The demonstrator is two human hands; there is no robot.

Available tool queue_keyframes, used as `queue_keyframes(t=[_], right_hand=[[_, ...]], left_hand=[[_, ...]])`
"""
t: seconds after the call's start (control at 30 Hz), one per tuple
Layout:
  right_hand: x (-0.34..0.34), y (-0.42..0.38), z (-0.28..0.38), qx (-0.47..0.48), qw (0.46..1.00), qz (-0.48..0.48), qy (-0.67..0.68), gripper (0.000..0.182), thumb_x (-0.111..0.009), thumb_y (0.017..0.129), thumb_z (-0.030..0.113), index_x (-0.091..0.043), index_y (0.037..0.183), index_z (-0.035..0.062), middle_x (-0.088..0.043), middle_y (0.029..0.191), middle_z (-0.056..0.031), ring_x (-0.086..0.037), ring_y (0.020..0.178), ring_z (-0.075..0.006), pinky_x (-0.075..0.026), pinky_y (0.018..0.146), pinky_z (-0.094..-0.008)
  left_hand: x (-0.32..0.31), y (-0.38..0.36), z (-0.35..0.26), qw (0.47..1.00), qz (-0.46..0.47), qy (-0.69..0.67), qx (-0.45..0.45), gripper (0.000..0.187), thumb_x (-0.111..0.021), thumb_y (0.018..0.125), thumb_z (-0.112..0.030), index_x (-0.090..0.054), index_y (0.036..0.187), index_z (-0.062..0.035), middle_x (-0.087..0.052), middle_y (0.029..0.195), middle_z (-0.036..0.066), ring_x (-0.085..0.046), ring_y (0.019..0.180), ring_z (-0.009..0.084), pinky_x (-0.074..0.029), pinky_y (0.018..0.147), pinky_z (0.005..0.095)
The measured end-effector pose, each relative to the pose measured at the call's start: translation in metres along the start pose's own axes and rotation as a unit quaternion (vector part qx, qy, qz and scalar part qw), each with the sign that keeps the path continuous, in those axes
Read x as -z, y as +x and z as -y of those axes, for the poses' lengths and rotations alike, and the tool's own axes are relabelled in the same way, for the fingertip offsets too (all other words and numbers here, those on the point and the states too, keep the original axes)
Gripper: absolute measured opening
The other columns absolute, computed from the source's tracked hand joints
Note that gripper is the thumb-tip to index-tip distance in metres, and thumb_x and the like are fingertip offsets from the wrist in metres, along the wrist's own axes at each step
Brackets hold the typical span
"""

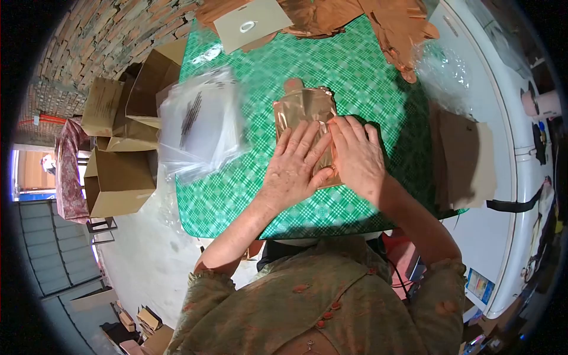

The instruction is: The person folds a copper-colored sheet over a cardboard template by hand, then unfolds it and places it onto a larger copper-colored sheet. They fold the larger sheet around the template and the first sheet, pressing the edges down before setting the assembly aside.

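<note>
A shiny copper-coloured foil piece point(305, 104), roughly rectangular with a rounded tab at its far end, lies flat on the green checked tablecloth point(254, 198) in front of me. My left hand point(294, 160) rests flat on its left and middle part, fingers stretched out and the thumb pointing right. Along its right edge lies my right hand point(358, 155), palm down with the fingers extended. Both hands press on the foil piece without gripping it. Much of its near half is hidden under them.
Left of my hands is a stack of clear plastic bags point(204, 121). More copper-coloured pieces point(322, 16) and a beige card point(248, 25) lie at the far edge. Open cardboard boxes point(121, 180) stand at left. Crumpled clear plastic point(444, 68) and cardboard sheets point(467, 157) sit by a white appliance point(503, 77).
</note>
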State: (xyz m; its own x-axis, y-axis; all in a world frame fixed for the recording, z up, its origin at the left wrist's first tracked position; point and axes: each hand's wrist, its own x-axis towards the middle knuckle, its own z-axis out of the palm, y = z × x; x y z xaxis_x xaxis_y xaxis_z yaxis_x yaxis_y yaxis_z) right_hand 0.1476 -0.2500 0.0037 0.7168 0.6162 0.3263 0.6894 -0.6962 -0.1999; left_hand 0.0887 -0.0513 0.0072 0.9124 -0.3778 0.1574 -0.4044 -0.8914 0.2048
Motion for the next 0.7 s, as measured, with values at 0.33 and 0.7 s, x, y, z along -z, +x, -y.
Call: queue_keyframes(t=[0.33, 0.7], right_hand=[[-0.007, 0.057, -0.027, 0.012, 0.999, 0.021, -0.032, 0.043, -0.060, 0.094, 0.011, -0.061, 0.135, -0.0025, -0.059, 0.142, -0.0152, -0.051, 0.135, -0.0309, -0.039, 0.108, -0.0456], [-0.015, 0.084, -0.006, 0.208, 0.964, 0.132, 0.104, 0.053, -0.050, 0.108, 0.030, -0.052, 0.155, 0.0054, -0.046, 0.167, -0.0103, -0.032, 0.160, -0.0270, -0.025, 0.130, -0.0499]], left_hand=[[-0.004, -0.002, 0.002, 1.000, -0.001, -0.010, 0.004, 0.073, -0.046, 0.108, -0.059, -0.041, 0.166, -0.0151, -0.033, 0.173, 0.016, -0.027, 0.161, 0.0365, -0.018, 0.132, 0.0540], [-0.004, -0.004, 0.004, 0.999, 0.026, -0.034, -0.003, 0.070, -0.050, 0.106, -0.060, -0.058, 0.152, -0.0069, -0.053, 0.155, 0.021, -0.037, 0.155, 0.0405, -0.013, 0.133, 0.0579]])
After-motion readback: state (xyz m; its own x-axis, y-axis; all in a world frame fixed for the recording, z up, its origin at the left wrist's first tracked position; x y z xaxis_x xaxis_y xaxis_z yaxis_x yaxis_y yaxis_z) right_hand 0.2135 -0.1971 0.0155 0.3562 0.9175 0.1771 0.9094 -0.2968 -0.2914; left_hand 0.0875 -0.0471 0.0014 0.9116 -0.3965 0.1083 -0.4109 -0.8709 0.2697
